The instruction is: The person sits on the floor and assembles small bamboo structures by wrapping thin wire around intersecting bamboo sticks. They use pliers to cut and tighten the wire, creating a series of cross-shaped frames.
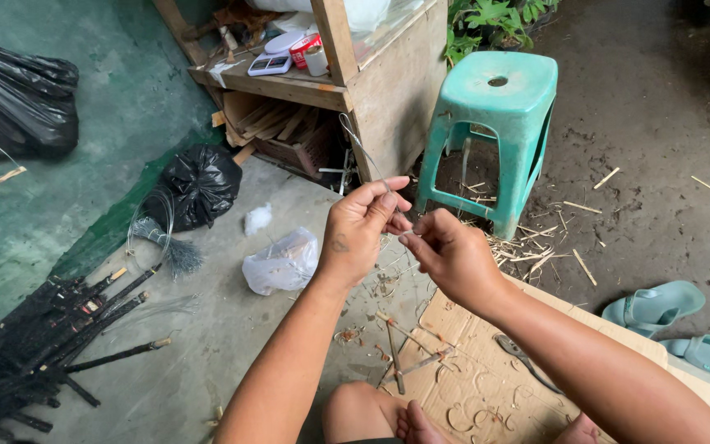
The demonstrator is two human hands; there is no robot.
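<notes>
My left hand [361, 230] and my right hand [451, 253] meet in front of me, both pinching a thin, pale, looped strand [357, 141] that rises from my left fingertips toward the wooden shelf. The strand is fine like wire or fishing line. Below my hands, thin bamboo sticks [404, 355] lie crossed on a sheet of cardboard [486, 386] beside my bare knee [355, 411]. Dark pliers [519, 355] rest on the cardboard under my right forearm.
A teal plastic stool [499, 123] stands ahead, next to a wooden shelf [371, 90] holding a calculator and small containers. Black plastic bags [200, 185], a clear bag [283, 261], a wire coil [158, 234] and black sticks [51, 345] lie left. Teal sandals [684, 325] sit right.
</notes>
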